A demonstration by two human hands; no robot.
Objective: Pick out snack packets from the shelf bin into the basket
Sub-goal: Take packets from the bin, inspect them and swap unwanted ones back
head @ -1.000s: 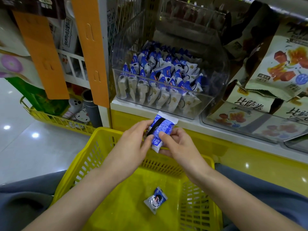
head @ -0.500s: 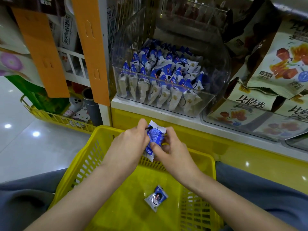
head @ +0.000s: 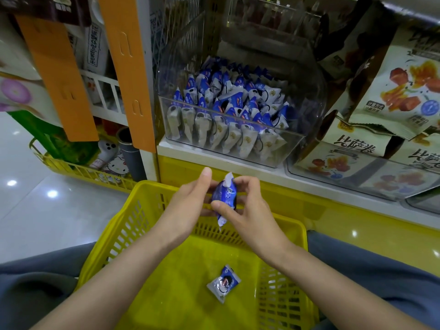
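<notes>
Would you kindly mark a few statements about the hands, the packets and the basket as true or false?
1. The left hand and right hand together hold one blue packet. True.
2. The yellow basket is empty. False: a second packet lies on its floor.
3. The clear bin on the shelf holds many packets. True.
4. The blue packet is inside the clear bin. False: it is held over the basket's far rim.
</notes>
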